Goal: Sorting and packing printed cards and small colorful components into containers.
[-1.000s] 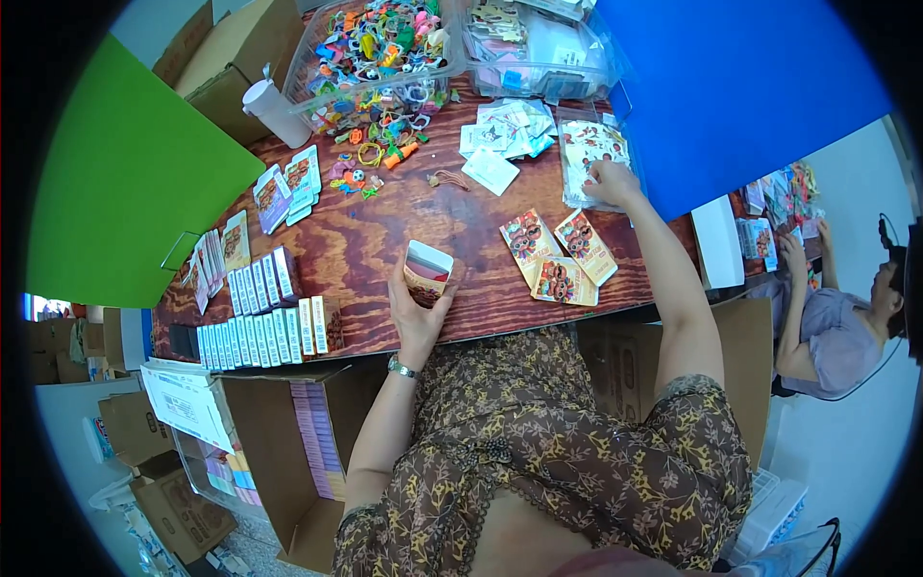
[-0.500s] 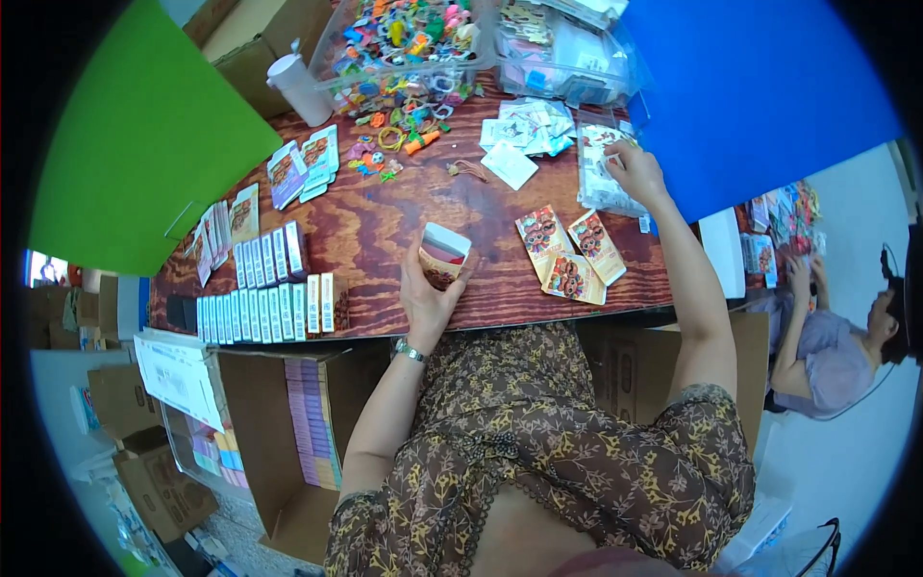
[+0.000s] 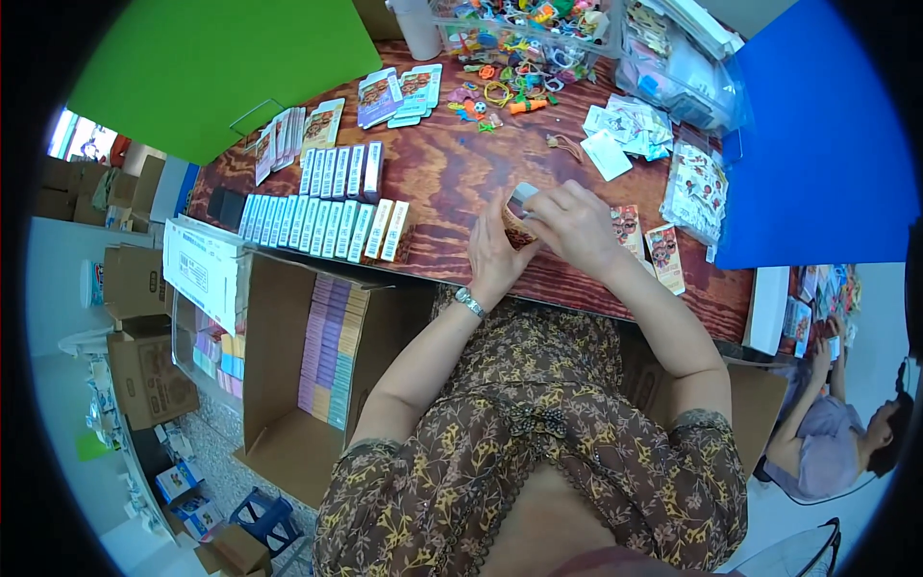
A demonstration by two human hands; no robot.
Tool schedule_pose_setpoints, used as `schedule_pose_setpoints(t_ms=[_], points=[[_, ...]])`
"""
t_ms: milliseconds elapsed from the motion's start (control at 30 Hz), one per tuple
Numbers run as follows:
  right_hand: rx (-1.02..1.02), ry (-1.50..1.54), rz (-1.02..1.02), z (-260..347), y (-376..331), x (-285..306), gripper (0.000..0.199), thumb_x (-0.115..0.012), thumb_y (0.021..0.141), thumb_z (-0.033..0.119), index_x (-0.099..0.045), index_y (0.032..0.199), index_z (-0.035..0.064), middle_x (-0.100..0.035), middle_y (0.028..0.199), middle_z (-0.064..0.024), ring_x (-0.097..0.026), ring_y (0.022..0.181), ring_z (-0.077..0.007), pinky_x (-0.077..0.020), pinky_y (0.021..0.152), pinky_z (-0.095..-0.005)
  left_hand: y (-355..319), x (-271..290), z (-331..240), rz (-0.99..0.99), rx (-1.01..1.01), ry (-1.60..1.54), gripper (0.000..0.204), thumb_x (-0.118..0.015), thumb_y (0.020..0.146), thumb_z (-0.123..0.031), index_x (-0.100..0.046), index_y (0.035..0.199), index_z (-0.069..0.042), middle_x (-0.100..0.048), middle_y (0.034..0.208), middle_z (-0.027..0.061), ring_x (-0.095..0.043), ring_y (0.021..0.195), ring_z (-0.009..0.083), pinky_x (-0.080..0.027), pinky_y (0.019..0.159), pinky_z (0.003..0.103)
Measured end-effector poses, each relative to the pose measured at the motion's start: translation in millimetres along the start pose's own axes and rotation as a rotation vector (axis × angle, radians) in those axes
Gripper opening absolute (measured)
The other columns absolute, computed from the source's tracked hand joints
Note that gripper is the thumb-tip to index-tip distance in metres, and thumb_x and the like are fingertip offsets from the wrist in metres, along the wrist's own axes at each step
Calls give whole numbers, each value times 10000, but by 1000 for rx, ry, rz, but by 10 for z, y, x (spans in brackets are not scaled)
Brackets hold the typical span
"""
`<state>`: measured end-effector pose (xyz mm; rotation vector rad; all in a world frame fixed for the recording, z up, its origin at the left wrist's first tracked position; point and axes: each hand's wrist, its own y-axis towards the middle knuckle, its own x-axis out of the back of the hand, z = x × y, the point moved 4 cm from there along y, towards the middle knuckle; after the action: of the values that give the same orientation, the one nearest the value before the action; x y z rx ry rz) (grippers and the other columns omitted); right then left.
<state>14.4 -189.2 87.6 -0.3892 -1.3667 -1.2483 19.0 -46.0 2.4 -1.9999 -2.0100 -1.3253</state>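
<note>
My left hand [image 3: 492,258] is closed around a small upright carton [image 3: 522,198] with a patterned front and an open top, near the table's front edge. Over that opening bends my right hand [image 3: 574,223], its fingertips pinched together at the carton's mouth. Whatever they hold, if anything, is hidden. Flat orange-and-cream cartons [image 3: 665,260] lie just right of my right hand, partly covered by it. Farther right is a clear tray of small printed packets [image 3: 696,188]. White sachets [image 3: 630,130] are heaped behind it, with one loose square sachet beside them.
Two rows of filled cartons [image 3: 317,226] stand at the left. Flattened cartons [image 3: 413,93] lie behind them. A clear bin of small colourful toys [image 3: 529,34] is at the back. Green [image 3: 231,77] and blue [image 3: 817,135] panels flank the table. A co-worker [image 3: 817,442] sits at right.
My right hand has come from the packet tray at the right to the carton's open top. The left hand still holds the carton. The whole view has shifted, with the table now farther right.
</note>
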Motion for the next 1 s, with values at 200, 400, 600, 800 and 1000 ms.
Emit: schedule_pose_setpoints(t_ms=[200,400,600,800,1000], points=[[31,169,-235,-83,-167,90,316,-804,779,166,-693,1072,127,-670,1051,-68,-656,859,-266,-541,735,-378,-13,55,15,-30,32,-22,1076,-927,669,-288,-274,1495,-65,-567,1202,210,-626,1027,388,-555,769,468],[-41,256,-226,-176,-417,-304,240,-791,799,114,-735,1030,82,-667,1112,-95,-676,893,-259,-556,753,-358,-129,-81,61,59,106,-58,1010,-939,655,-264,-318,1433,-90,-559,1235,220,-652,983,382,-565,757,467],[-242,607,-120,-249,-449,-332,189,-736,882,76,-747,1070,65,-663,1109,-120,-685,942,-272,-562,813,-340,-96,38,110,28,-162,-99,786,-880,750,-198,-420,1372,-60,-576,1216,223,-622,1086,380,-544,877,452],[-81,496,-7,-199,-285,-263,167,-678,910,6,-705,1074,28,-659,1092,-118,-691,959,-226,-571,778,-332,-44,240,146,77,-180,-184,466,-789,825,-74,-594,1245,-19,-601,1284,213,-611,1143,372,-521,945,430],[-140,429,-30,-207,-239,-295,136,-687,875,-17,-659,1001,27,-654,1055,-121,-669,930,-274,-553,794,-367,-29,341,151,91,-161,-243,305,-751,841,-17,-662,1133,-24,-669,1216,188,-667,1078,333,-546,905,400]])
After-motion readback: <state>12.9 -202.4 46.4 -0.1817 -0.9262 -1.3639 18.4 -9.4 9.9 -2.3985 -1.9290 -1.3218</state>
